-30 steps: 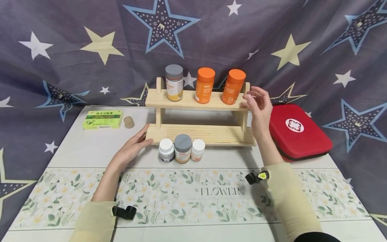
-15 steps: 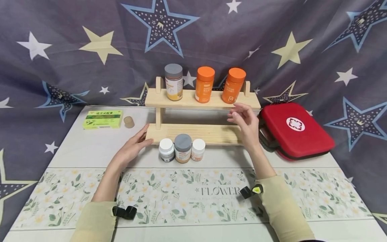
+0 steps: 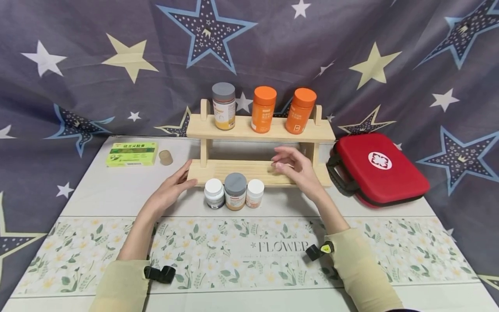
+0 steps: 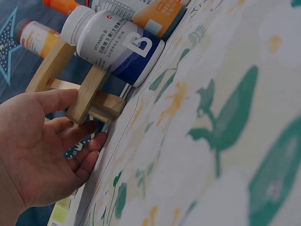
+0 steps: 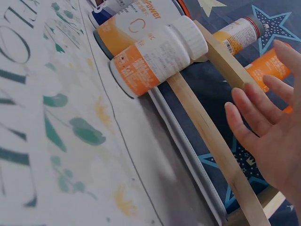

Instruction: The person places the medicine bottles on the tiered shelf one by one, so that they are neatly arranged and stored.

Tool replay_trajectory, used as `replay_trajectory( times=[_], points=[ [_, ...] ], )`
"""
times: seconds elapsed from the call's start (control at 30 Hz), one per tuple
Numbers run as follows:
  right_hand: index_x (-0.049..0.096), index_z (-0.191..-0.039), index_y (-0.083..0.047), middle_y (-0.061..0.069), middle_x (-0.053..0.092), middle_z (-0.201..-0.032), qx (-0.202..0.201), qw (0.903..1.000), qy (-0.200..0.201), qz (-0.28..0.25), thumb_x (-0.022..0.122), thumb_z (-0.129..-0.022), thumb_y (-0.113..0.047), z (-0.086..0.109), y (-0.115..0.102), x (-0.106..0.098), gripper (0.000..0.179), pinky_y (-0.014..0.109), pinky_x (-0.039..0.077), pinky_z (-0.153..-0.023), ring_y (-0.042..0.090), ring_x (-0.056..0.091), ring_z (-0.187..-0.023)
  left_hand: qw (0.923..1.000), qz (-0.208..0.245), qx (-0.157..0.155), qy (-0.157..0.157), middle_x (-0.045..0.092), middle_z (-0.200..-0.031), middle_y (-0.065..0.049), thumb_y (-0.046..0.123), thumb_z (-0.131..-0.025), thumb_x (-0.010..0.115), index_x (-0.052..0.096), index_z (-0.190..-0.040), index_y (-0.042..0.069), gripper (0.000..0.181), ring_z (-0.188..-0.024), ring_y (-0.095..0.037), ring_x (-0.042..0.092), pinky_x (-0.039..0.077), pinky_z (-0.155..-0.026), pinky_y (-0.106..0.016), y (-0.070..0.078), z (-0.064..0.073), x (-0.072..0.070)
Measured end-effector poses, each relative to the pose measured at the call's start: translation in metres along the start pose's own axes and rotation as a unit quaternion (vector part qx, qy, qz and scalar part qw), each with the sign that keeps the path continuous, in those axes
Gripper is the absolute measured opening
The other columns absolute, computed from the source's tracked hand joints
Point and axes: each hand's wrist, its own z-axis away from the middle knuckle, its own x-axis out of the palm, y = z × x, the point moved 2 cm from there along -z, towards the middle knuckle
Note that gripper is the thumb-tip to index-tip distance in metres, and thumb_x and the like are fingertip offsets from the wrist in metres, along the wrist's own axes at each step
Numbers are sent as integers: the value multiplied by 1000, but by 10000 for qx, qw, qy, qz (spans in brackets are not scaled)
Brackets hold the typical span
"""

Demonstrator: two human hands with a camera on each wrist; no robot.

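A two-tier wooden shelf [image 3: 218,169] stands by the middle of the table's back edge; the table [image 3: 97,190] wears a cover with a flowered band. The person's left hand [image 3: 167,193] grips the left end of the lower board, thumb at the front corner and fingers at the back one. The right hand [image 3: 298,171] hovers over the right half of that board, its fingers spread apart and loosely bent.

On the upper board a grey-capped bottle [image 3: 224,108] stands towards the left end, an orange bottle [image 3: 263,112] near the middle and a second orange bottle [image 3: 301,112] towards the right end. Three more containers stand in a close row on the table, just in front of the shelf's front edge: a white-and-blue bottle [image 3: 214,195] on the left, a grey-capped jar [image 3: 235,195] in the middle and a white-and-orange bottle [image 3: 255,195] on the right.

Near the table's back left corner lies a green box [image 3: 132,154], with a small brown stub [image 3: 165,157] just beside it. A red case [image 3: 393,182] with a white emblem lies towards the back right corner. Behind the table hangs a star-patterned cloth [image 3: 273,52].
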Motion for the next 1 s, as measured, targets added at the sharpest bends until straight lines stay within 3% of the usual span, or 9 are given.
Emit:
replay_trajectory(
  times=[0.23, 0.33, 0.53, 0.73, 1.0],
  points=[
    [53, -143, 2, 29, 64, -123, 185, 9955, -778, 505, 67, -96, -1, 1, -1, 14, 49, 28, 56, -98, 34, 66, -112, 10000, -28, -17, 9, 12, -174, -13, 44, -105, 56, 3, -167, 31, 82, -162, -36, 10, 12, -131, -59, 0, 0, 0],
    [53, -145, 0, 26, 64, -125, 312, 9927, -989, 610, 69, -94, -1, 3, -1, 19, 53, 31, 56, -100, 37, 65, -114, 10000, -51, -28, 12, 12, -174, -13, 44, -105, 56, 3, -167, 31, 82, -162, -36, 11, 12, -131, -59, 1, 0, 0],
    [56, -143, -3, 18, 68, -126, 367, 9861, -1294, 981, 76, -91, -3, 3, 1, 27, 56, 41, 57, -103, 31, 67, -116, 10000, -70, -60, 27, 13, -174, -13, 43, -105, 56, 3, -167, 31, 82, -162, -35, 11, 12, -131, -59, 0, -1, 0],
    [59, -142, -8, 7, 71, -124, 265, 9759, -1563, 1502, 84, -85, -10, 5, 3, 34, 61, 38, 55, -103, 19, 67, -114, 9999, -92, -35, 53, 15, -174, -14, 42, -105, 56, 3, -167, 30, 82, -162, -36, 12, 12, -131, -57, 0, -1, 0],
    [66, -135, -15, 1, 72, -123, 340, 9685, -1609, 1872, 89, -81, -13, 8, 4, 38, 59, 37, 55, -103, 14, 66, -111, 9999, -99, -23, 62, 16, -174, -14, 43, -105, 56, 4, -167, 30, 82, -162, -36, 11, 11, -131, -58, 0, -1, 0]
  ],
)
